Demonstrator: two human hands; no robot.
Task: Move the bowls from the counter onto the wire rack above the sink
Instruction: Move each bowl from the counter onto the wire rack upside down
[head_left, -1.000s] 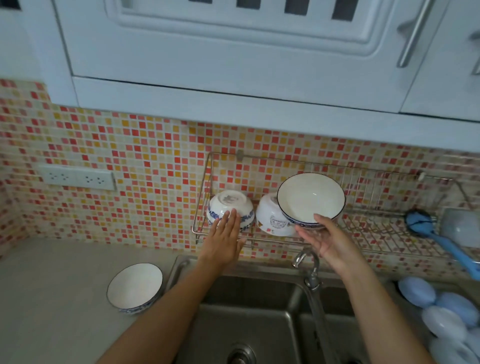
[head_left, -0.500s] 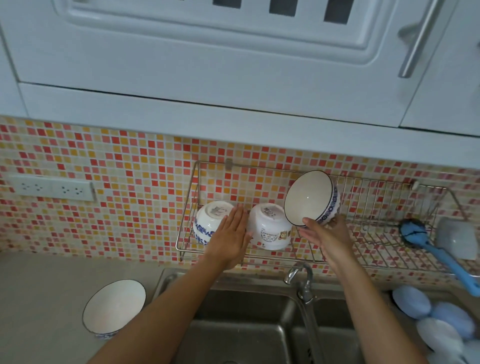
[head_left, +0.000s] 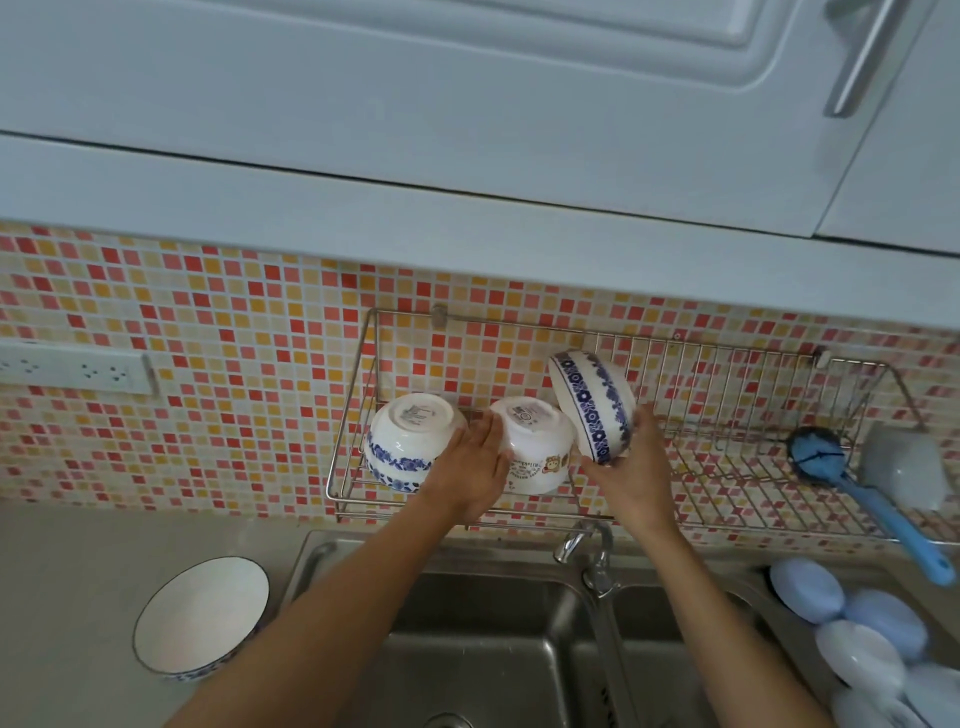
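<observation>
Two bowls sat upturned on wire rack (head_left: 727, 467); right hand (head_left: 631, 467) gripped third bowl (head_left: 592, 405) tipping in, left hand (head_left: 470, 467) flat, steadying middle bowl (head_left: 535, 447); counter bowl (head_left: 200, 618) left

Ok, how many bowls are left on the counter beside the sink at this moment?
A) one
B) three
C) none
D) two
A: a single blue-rimmed bowl stands upright on the counter left of the sink, while two bowls lie upturned on the wire rack and the right hand holds a third there.
</observation>
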